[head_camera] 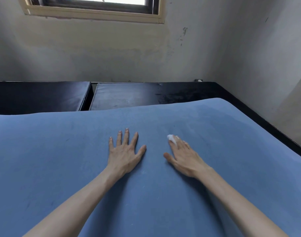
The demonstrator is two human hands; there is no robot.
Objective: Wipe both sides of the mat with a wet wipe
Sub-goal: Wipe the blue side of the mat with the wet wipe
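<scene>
Both hands lie on the blue mat [61, 151]: left hand [125, 151] flat, right hand [183, 158] pressing a wet wipe [171, 138].

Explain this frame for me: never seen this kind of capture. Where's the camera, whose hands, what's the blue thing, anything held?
There is no robot here. One wide-angle camera on a person's head looks forward and down at their own bare arms. The blue surface is the mat being cleaned. The left hand lies flat on it, fingers spread, holding nothing. The right hand presses a small white wet wipe onto the mat under its fingers; only a bit of it shows. Beyond the mat lie black pads, then a stained wall with a window at the top.
</scene>
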